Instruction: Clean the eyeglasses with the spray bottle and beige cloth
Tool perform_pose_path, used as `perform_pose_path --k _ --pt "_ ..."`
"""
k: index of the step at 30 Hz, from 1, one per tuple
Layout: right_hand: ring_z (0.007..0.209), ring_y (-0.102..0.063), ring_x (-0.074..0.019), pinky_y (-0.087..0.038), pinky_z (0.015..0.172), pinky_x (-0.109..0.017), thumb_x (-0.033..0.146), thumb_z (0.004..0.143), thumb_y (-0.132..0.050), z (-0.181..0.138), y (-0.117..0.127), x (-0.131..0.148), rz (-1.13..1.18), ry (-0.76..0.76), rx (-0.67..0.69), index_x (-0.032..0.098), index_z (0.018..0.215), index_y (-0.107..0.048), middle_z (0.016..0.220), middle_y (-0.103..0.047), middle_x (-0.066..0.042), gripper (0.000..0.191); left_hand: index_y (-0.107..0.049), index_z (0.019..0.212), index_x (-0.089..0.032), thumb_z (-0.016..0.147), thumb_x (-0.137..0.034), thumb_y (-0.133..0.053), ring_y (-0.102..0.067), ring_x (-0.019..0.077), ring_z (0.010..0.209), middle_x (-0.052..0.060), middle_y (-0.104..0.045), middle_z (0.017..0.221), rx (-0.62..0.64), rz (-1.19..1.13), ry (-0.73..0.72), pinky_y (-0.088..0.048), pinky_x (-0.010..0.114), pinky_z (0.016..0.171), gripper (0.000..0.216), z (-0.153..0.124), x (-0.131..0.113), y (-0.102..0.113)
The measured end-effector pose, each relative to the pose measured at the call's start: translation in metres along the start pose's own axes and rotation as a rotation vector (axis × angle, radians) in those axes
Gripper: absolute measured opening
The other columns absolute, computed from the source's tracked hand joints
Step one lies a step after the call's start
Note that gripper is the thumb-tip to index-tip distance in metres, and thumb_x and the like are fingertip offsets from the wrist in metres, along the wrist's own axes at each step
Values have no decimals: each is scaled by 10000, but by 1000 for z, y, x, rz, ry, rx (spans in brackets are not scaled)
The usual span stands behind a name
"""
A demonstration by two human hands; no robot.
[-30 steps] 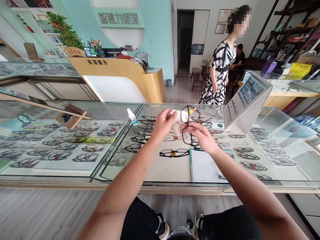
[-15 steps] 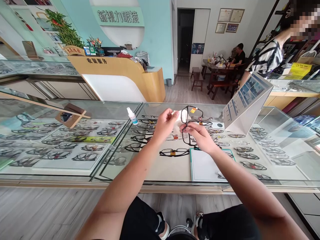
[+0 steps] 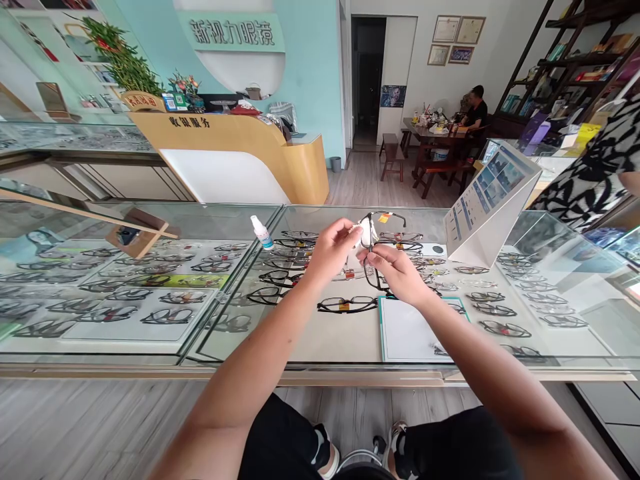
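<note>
Left hand (image 3: pixel 335 243) pinches a pale cloth (image 3: pixel 365 236) between thumb and fingers, right up at the upper lens of the black glasses (image 3: pixel 371 227); whether it folds round both faces of the lens, can't tell. Right hand (image 3: pixel 397 270) has the glasses gripped near the bridge, front turned roughly edge-on, one lens above the other, held up over the middle of the glass counter (image 3: pixel 290 340). Upper temple sticks out to the right with an orange tag (image 3: pixel 384 217) on it. My take for rubbing that lens: keep the bridge grip firm but don't squeeze, back the lens from both sides with cloth, go light and out to the rim. Don't lever against the bridge or twist the temple; the thin frame would likely flex. Keep bare fingertips off the glass and the cloth clear of the tag. White spray bottle (image 3: pixel 261 233) stands to the left, well clear of both hands.
</note>
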State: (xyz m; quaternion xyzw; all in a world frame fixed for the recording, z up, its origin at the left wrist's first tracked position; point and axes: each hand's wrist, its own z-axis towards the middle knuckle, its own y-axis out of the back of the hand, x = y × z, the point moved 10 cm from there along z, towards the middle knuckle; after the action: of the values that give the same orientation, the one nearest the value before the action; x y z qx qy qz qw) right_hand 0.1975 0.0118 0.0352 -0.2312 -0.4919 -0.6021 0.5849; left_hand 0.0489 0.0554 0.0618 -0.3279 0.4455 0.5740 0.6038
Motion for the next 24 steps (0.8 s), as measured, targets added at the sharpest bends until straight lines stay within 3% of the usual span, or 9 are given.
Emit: perform_pose_path --k 3,9,13,18,21,24 --pt "963 -655 -229 -504 939 -362 627 1140 -582 0 -1 -1 3 0 8 218 1078 -841 1012 -772 -61 487 -649 820 -218 904 -684 -849 -441 134 688 -38 -509 723 -7 9 -47 -373 284 667 515 0 -4 -1" --pt "972 -660 -232 -511 952 -369 666 1124 -596 1 1 -3 71 -18 16 229 1088 -846 1042 -785 -65 505 -744 842 -209 892 -687 -783 -629 195 750 28 -695 805 -66 -197 92 -496 323 701 483 5 21 4" --pt "963 -671 -235 -522 963 -381 675 1121 -605 2 -1 0 107 -8 43 233 1069 -845 1036 -795 -67 506 -769 846 -202 805 -564 -933 -621 160 759 14 -731 831 -77 -118 24 -478 287 702 400 3 11 4" --pt "986 -681 -246 -535 971 -397 726 1116 -598 2 -5 0 118 16 64 237 1083 -841 1020 -778 -67 547 -717 819 -193 783 -648 -992 -612 126 756 0 -704 824 -49 -186 -5 -498 267 724 533 2 7 -2" --pt "988 -675 -246 -535 981 -400 752 1113 -592 1 -7 2 127 32 83 246 1088 -839 1027 -778 -67 563 -652 851 -210 705 -648 -1059 -585 99 655 -34 -677 795 -33 -302 47 -487 260 642 615 2 15 -5" --pt "1000 -675 -251 -539 977 -398 751 1122 -581 1 -8 5 138 50 109 255 1089 -836 1012 -779 -65 558 -624 945 -238 638 -651 -1099 -522 93 509 -65 -661 754 60 -437 152 -456 279 519 700 1 21 -16"
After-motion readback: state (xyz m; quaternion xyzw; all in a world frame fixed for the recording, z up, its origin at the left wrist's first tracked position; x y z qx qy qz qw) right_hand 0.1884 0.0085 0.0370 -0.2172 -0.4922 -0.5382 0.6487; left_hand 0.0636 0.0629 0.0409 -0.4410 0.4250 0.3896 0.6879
